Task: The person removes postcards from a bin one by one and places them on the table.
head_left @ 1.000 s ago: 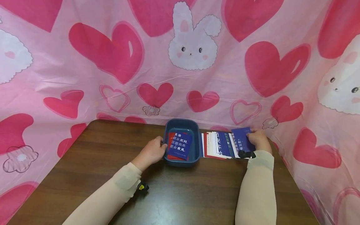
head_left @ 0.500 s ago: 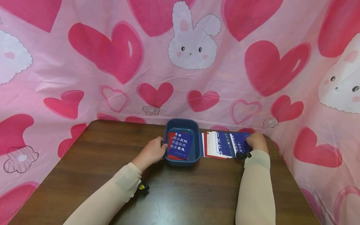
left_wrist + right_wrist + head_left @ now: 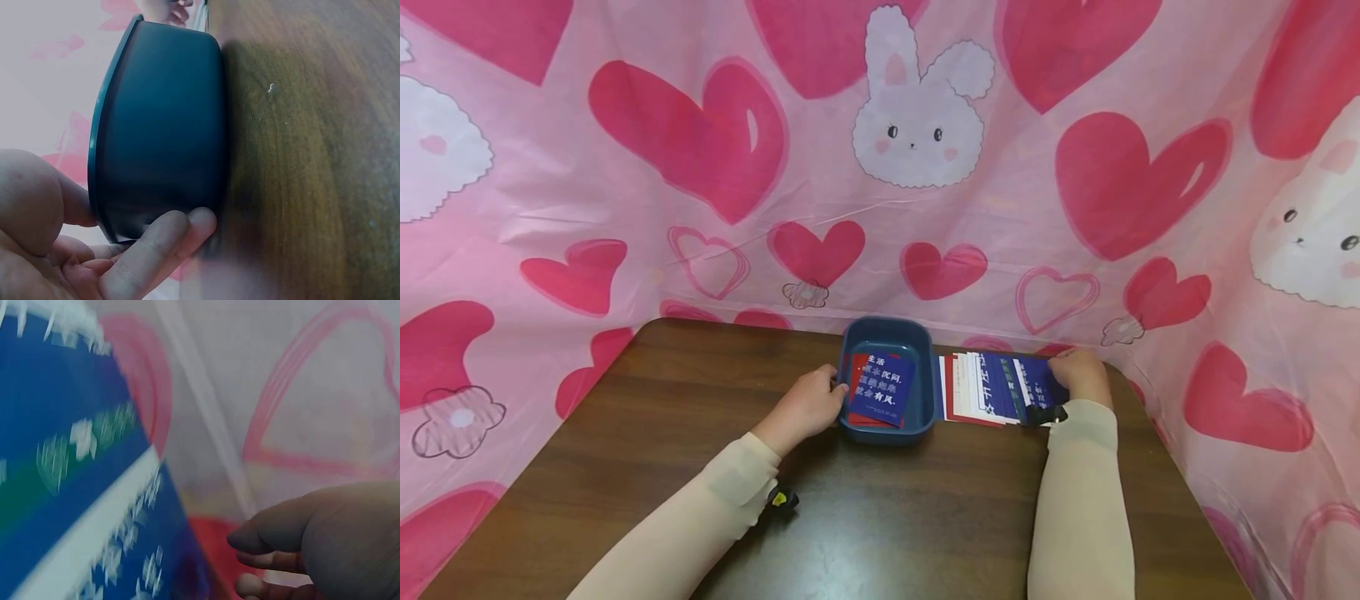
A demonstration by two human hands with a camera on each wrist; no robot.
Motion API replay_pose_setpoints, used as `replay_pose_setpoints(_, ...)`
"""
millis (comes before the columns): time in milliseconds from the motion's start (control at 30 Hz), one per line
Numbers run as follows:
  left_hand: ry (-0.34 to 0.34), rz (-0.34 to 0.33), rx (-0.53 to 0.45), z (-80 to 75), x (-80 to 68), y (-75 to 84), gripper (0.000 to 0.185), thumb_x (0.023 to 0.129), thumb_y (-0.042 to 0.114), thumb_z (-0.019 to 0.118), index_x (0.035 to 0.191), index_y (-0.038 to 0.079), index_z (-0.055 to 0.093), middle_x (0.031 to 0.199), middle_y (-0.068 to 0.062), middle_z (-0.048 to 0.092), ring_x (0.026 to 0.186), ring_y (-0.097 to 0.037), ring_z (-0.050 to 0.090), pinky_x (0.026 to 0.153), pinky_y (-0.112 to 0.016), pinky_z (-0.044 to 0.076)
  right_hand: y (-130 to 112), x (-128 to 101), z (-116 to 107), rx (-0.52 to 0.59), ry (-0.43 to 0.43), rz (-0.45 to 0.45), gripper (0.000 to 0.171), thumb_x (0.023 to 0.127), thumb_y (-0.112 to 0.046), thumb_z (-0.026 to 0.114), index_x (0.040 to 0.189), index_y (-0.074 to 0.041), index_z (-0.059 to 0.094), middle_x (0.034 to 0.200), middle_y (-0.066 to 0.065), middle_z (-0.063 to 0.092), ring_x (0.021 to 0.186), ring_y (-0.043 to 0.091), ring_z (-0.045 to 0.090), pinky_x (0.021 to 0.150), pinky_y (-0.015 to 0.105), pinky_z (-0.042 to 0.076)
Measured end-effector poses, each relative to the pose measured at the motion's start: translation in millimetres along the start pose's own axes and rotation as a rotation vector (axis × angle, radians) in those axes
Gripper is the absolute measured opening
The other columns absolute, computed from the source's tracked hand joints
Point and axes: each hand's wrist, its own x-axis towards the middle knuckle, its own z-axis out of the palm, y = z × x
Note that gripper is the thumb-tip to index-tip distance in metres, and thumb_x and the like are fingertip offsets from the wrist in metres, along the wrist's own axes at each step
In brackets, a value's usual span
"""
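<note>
Blue and red cards (image 3: 880,390) already lie in our dark blue tray (image 3: 925,417) at frame centre, its rim gripped by our left hand (image 3: 808,406), while our right hand (image 3: 1081,375) rests on the fanned row (image 3: 992,385) remaining, fingers' closure unclear.

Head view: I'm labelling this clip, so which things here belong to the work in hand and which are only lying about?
In the work:
- blue tray, gripped at its left side by the left hand
- cards in the tray
- fanned row of cards beside the tray, right hand on its right end

Just there:
- brown table
- pink heart-and-bunny cloth
</note>
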Motion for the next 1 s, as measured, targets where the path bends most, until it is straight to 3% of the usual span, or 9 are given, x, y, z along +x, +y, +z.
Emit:
replay_pose_setpoints(100,-0.003,-0.001,-0.005,0.4,0.7,-1.2,0.038,0.119,0.023,0.057,0.145,-0.005,0.061,0.096,-0.014,0.073,0.074,-0.022,0.07,0.065,-0.034,0.059,-4.0,17.7,5.8,-0.002,0.014,-0.101,0.033,0.102,-0.035,0.068,0.093,-0.004,0.078,0.108,0.027,0.072,0.101,0.044,0.063,0.098,0.062,0.058)
replay_pose_setpoints(200,-0.005,-0.005,-0.01,0.7,0.9,-2.3,0.038,0.119,0.023,0.057,0.145,-0.005,0.061,0.096,-0.014,0.073,0.074,-0.022,0.07,0.065,-0.034,0.059,-18.2,29.1,14.5,-0.043,0.032,-0.173,0.039,0.101,-0.043,0.072,0.109,-0.007,0.085,0.119,0.024,0.078,0.105,0.044,0.069,0.101,0.064,0.06)
replay_pose_setpoints(267,-0.005,-0.005,-0.012,0.5,0.8,-2.3,0.038,0.119,0.023,0.057,0.145,-0.005,0.061,0.096,-0.014,0.073,0.074,-0.022,0.07,0.065,-0.034,0.059,-42.6,12.9,13.8,-0.038,-0.002,-0.186,0.05,0.104,-0.043,0.069,0.13,-0.001,0.08,0.133,0.028,0.077,0.116,0.047,0.071,0.112,0.068,0.058)
replay_pose_setpoints(400,-0.006,-0.006,-0.014,-0.1,0.1,-1.6,0.039,0.119,0.023,0.058,0.146,-0.005,0.06,0.095,-0.014,0.072,0.074,-0.023,0.07,0.065,-0.033,0.059,-94.1,-35.1,9.5,0.045,-0.111,-0.232,0.052,0.111,-0.035,0.065,0.145,0.003,0.068,0.132,0.03,0.075,0.119,0.045,0.072,0.117,0.066,0.057)
replay_pose_setpoints(533,-0.007,-0.002,-0.012,0.5,0.6,-2.0,0.04,0.118,0.023,0.059,0.146,-0.006,0.06,0.096,-0.014,0.072,0.074,-0.023,0.07,0.065,-0.034,0.059,-127.0,-52.5,22.5,0.077,-0.158,-0.317,0.044,0.113,-0.034,0.065,0.14,0.0,0.072,0.121,0.025,0.08,0.104,0.035,0.078,0.102,0.052,0.065)
replay_pose_setpoints(633,0.0,-0.002,-0.007,0.8,1.2,-2.6,0.041,0.118,0.023,0.059,0.147,-0.006,0.06,0.1,-0.015,0.073,0.076,-0.023,0.07,0.066,-0.034,0.059,-144.8,-54.2,37.9,0.112,-0.204,-0.382,0.04,0.112,-0.033,0.068,0.135,-0.001,0.074,0.114,0.023,0.081,0.1,0.04,0.081,0.085,0.04,0.067)
replay_pose_setpoints(733,0.008,-0.004,0.002,1.2,1.0,-2.5,0.042,0.118,0.023,0.06,0.148,-0.006,0.06,0.104,-0.016,0.073,0.077,-0.024,0.069,0.067,-0.034,0.06,-160.7,-59.2,51.6,0.141,-0.261,-0.422,0.037,0.111,-0.032,0.072,0.133,-0.001,0.074,0.108,0.021,0.082,0.098,0.044,0.082,0.074,0.035,0.068)
replay_pose_setpoints(900,0.011,-0.004,0.007,0.9,1.2,-2.5,0.044,0.118,0.024,0.06,0.149,-0.006,0.06,0.104,-0.016,0.073,0.078,-0.024,0.069,0.067,-0.034,0.059,-189.9,-74.4,69.7,0.145,-0.354,-0.412,0.038,0.11,-0.027,0.075,0.137,0.001,0.07,0.109,0.024,0.083,0.092,0.038,0.084,0.077,0.044,0.073)
replay_pose_setpoints(1000,0.019,0.001,0.017,0.2,1.2,-3.9,0.043,0.118,0.024,0.06,0.149,-0.007,0.06,0.104,-0.016,0.073,0.077,-0.024,0.069,0.067,-0.035,0.059,-209.6,-83.4,78.9,0.085,-0.416,-0.403,0.047,0.109,-0.026,0.077,0.144,0.003,0.065,0.118,0.027,0.081,0.092,0.032,0.085,0.079,0.044,0.074)
